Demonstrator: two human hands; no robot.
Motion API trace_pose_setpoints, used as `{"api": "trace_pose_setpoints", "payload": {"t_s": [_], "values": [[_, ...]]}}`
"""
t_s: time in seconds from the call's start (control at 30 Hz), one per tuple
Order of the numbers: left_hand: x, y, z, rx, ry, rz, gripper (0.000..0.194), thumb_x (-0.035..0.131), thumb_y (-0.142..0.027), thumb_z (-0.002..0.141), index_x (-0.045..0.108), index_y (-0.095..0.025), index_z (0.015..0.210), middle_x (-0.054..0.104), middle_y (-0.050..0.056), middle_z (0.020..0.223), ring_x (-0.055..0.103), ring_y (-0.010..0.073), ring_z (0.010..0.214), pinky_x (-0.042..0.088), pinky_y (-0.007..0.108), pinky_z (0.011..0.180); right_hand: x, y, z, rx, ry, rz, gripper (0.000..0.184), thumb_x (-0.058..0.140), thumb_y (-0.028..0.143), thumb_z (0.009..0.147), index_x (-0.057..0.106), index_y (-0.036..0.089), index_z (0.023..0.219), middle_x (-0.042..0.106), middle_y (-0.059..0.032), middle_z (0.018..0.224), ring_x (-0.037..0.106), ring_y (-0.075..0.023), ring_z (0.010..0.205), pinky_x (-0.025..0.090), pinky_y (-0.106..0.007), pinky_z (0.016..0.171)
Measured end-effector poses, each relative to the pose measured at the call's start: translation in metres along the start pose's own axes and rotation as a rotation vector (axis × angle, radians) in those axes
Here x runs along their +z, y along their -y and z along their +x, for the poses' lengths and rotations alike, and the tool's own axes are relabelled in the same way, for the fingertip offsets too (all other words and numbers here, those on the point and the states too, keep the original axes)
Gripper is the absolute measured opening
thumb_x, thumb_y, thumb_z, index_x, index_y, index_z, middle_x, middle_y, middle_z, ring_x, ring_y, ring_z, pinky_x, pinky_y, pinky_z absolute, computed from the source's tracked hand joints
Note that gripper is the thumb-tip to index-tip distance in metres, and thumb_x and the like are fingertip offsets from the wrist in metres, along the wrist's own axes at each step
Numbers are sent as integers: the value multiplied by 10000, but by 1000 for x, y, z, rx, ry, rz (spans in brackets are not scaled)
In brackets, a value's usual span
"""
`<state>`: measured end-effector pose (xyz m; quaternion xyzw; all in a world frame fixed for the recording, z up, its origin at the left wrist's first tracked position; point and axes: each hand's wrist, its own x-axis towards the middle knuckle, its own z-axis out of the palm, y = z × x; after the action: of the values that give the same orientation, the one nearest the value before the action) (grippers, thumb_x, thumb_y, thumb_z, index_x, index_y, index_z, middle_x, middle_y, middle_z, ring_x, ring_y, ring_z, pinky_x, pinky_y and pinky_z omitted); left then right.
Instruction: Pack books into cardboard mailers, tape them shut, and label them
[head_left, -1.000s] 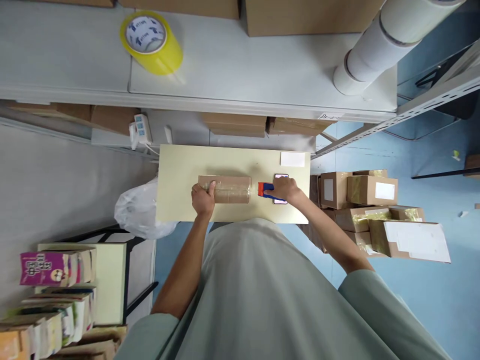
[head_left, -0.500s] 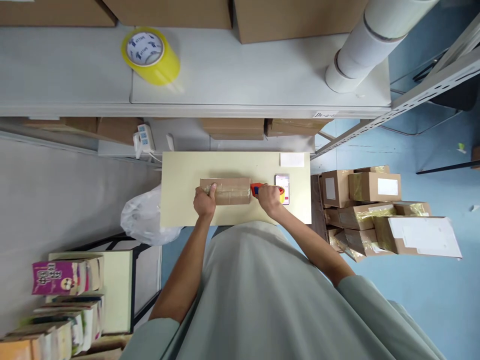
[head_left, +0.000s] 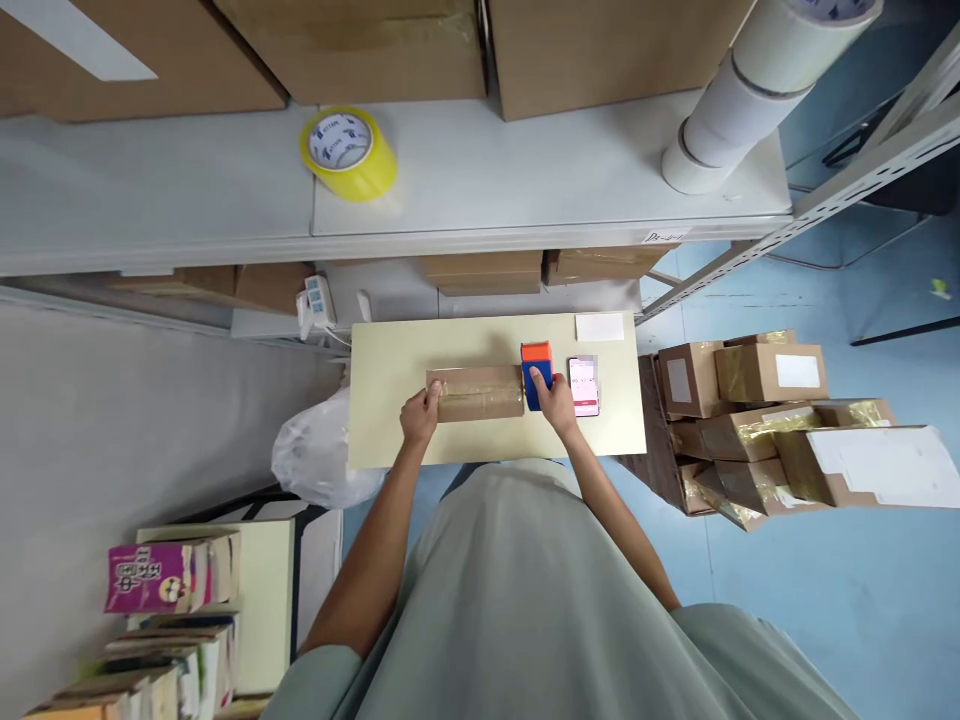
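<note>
A long brown cardboard box (head_left: pixel 480 395) lies on the cream table (head_left: pixel 390 350), with shiny tape along its top. My left hand (head_left: pixel 420 414) is closed on the box's left end, thumb on top. At the box's right end, my right hand (head_left: pixel 556 400) grips a blue and orange tape dispenser (head_left: pixel 536 372), which stands right against or very near that end. Just right of this hand is a phone (head_left: pixel 583 386) with a lit screen. Above the phone lies a white paper slip (head_left: pixel 599 327).
Over the table's far side runs a grey shelf (head_left: pixel 525 190) with a yellow tape roll (head_left: pixel 349 155), stacked white rolls (head_left: pixel 731 110) and cartons. Taped parcels (head_left: pixel 769 375) are piled at right. A plastic bag (head_left: pixel 319 450) and books (head_left: pixel 161 575) sit at left.
The tape dispenser has turned in my right hand, so its blue and orange body now shows broadly. My left hand stays on the box's left end. The whole view has shifted a little.
</note>
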<state>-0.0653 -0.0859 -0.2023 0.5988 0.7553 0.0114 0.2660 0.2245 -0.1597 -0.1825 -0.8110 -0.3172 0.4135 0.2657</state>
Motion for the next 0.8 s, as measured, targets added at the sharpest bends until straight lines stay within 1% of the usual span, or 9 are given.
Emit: {"api": "trace_pose_setpoints", "payload": {"t_s": [0.1,0.27,0.33,0.4,0.47,0.57,0.63,0.7,0.8], "values": [[-2,2,-1,31,28,-20,555,380,-589,1084,612,-244,717,741,112,812,710,295,888,392,305,691,11,12,-4,15,-69,-39,472,578,703,1029,563,242,927,783,-149,897,750,-305,810,464,-321,652],[1,4,-7,50,45,-81,535,385,-561,1088,679,-233,785,780,134,893,737,318,940,465,323,750,11,22,-14,65,-158,-74,464,569,678,1033,550,248,859,789,-177,913,760,-317,839,473,-327,675],[-1,10,-10,86,48,-142,508,405,-539,1086,709,-228,824,789,129,899,745,314,943,496,329,776,12,27,-19,65,-191,-82,470,555,685,1031,554,246,862,786,-177,909,758,-320,847,481,-332,685],[-6,19,-11,140,47,-228,468,432,-509,1082,744,-221,885,796,119,897,754,303,935,528,332,800,18,33,-25,46,-220,-73,485,540,711,1020,561,240,903,780,-170,909,751,-320,843,492,-340,689],[-14,32,-7,193,32,-338,404,468,-459,1076,778,-207,1019,814,117,965,767,286,943,562,336,838,30,40,-32,9,-241,-45,520,516,751,1002,560,235,957,771,-157,918,741,-315,841,507,-348,692],[-31,55,7,268,-27,-496,356,522,-334,1051,752,-188,1281,792,139,1264,773,257,1064,601,346,942,55,48,-43,-68,-248,35,562,461,795,982,530,239,1008,758,-144,965,727,-294,863,535,-352,719],[-41,69,17,305,-48,-553,396,556,-245,1016,715,-188,1374,734,147,1402,760,241,1139,615,353,991,74,48,-49,-109,-243,95,579,417,817,972,504,245,1010,750,-142,1003,715,-275,881,551,-351,745],[-45,83,22,311,-40,-574,417,577,-185,986,710,-184,1382,728,152,1397,762,235,1141,627,365,1006,90,45,-54,-112,-255,123,619,372,853,956,491,247,991,744,-140,1011,705,-264,894,563,-354,771],[-41,101,18,275,-14,-581,371,600,-158,971,741,-177,1313,761,148,1306,787,241,1072,638,390,1013,107,34,-63,-80,-287,97,710,305,911,929,507,232,985,738,-139,984,703,-261,897,574,-355,783]]}}
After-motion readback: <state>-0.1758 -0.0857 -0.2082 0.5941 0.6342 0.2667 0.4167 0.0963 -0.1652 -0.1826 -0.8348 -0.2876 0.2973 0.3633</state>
